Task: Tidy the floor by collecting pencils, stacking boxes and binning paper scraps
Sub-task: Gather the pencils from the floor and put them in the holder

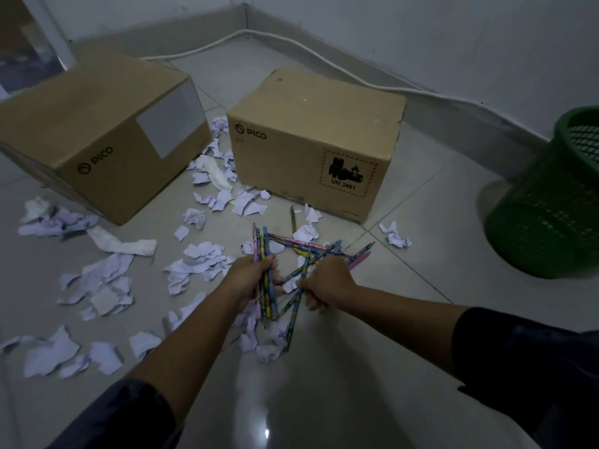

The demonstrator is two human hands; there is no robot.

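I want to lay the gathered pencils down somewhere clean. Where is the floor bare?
Bare tile lies between the hazard-labelled cardboard box and the green mesh plastic bin, and in the near foreground between the forearms. Crowded: torn white paper scraps cover the floor to the left, and the gap between that box and the white-labelled cardboard box.

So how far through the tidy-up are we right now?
Nothing looks finished. In hand: the left hand grips a pencil bundle, and the right hand grips more pencils. Left: two boxes stand unstacked, paper scraps litter the floor, away from the green bin.
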